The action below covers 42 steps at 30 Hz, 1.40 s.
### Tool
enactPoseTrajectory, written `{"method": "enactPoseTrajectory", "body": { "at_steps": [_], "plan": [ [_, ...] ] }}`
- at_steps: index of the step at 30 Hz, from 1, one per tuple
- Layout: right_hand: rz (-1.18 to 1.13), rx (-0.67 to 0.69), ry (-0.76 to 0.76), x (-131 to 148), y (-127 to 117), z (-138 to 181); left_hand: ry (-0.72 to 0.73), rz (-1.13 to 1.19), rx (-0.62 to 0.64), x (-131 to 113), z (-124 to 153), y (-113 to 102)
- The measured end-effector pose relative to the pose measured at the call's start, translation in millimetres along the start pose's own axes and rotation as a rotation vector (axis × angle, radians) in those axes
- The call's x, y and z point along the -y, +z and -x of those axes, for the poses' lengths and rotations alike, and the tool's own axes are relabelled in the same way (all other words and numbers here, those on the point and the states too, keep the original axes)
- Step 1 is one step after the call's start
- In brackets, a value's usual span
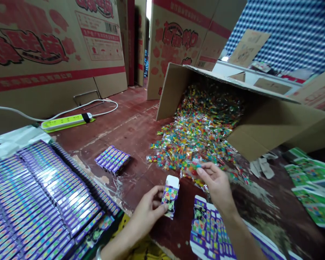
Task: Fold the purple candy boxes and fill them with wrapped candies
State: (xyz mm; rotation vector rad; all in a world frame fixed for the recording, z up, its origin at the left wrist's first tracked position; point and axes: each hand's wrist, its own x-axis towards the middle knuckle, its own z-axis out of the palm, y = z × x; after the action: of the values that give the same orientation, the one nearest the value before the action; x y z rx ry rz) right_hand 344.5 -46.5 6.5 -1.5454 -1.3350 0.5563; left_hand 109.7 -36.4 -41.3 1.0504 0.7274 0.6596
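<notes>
My left hand [144,216] is closed around a small purple candy box [170,196], thumb on its printed front. The box is tilted up, and its white top flap stands open. At the near edge of a heap of candy packets [197,133], my right hand [216,180] pinches a small clear packet of colored candies [191,169] between thumb and fingers. The heap spills from a large cardboard box [273,124] lying on its side. Below my right forearm lie flat, unfolded purple cartons [206,227], partly hidden by that arm.
Rows of purple candy boxes [51,187] fill the left. A small block of them [112,159] sits mid-table. Behind are a power strip [66,122] with white cord and big printed cartons [56,47]. Green packages [311,184] and gloves [262,167] lie right.
</notes>
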Motion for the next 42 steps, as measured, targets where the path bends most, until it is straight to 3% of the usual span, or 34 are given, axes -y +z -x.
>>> {"method": "enactPoseTrajectory", "body": {
  "at_steps": [3,5,13,18,21,24,28,30,34,37,42],
  "plan": [
    [-0.325,0.041,0.138,16.9,22.6,19.0,0.016,-0.021,0.010,-5.7,1.4,12.3],
    [-0.397,0.029,0.159,22.1,34.8,27.0,0.031,-0.036,-0.003,-6.6,2.7,18.0],
    [-0.511,-0.018,0.187,30.1,52.4,28.8,0.075,-0.027,-0.008,3.0,4.0,23.7],
    [-0.459,0.051,0.197,24.0,60.1,34.4,0.143,0.029,-0.048,-4.3,5.1,26.3],
    [-0.258,0.016,0.090,22.4,53.3,37.0,0.174,-0.002,-0.071,-7.9,7.4,24.9],
    [0.016,-0.020,-0.140,29.1,40.2,35.0,0.205,-0.085,-0.117,-8.0,10.0,22.0],
    [0.218,0.054,-0.391,36.8,31.2,34.2,0.210,-0.107,-0.114,-8.7,12.6,20.6],
    [0.162,0.057,-0.352,34.1,32.5,37.8,0.222,-0.071,-0.130,-9.9,13.8,21.1],
    [-0.092,0.122,-0.088,23.2,40.1,51.0,0.258,0.018,-0.198,-10.8,16.3,22.4],
    [-0.216,0.168,0.045,19.6,45.2,59.6,0.236,0.037,-0.141,-10.0,17.2,21.7],
    [-0.134,0.168,-0.055,19.0,46.4,61.6,0.181,0.095,-0.010,-11.2,16.0,18.9]
  ]
}}
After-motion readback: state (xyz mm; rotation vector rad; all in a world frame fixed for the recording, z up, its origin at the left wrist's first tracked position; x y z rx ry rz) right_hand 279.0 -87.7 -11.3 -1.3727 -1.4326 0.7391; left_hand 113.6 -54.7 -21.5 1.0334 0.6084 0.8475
